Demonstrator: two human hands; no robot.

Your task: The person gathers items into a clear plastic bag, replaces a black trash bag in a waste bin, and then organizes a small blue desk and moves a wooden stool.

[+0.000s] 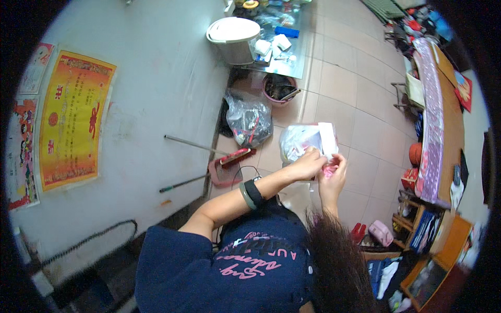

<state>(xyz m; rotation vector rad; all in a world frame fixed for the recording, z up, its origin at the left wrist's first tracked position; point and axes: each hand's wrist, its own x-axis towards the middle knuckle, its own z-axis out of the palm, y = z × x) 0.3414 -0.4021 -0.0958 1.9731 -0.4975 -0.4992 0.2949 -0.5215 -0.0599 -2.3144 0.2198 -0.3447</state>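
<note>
In front of me, a clear plastic bag [293,142] with whitish contents stands beside a white box-like piece [327,136]. My left hand [309,163] is closed at the near edge of the bag, its fingertips bent down; what they pinch is too small to make out. Just to its right, my right hand [332,180] has its fingers curled around a small pink thing [329,170], which touches the near end of the white piece. The left wrist wears a black band [254,193] and a green bangle [247,196].
Left of the bag lie a stuffed clear bag [249,122] and a red dustpan [225,172] with a broom. Farther off are a pink bin [276,88], a glass table [295,62] and a white bucket [235,44]. A bed [449,125] and wooden shelves [409,221] stand at the right.
</note>
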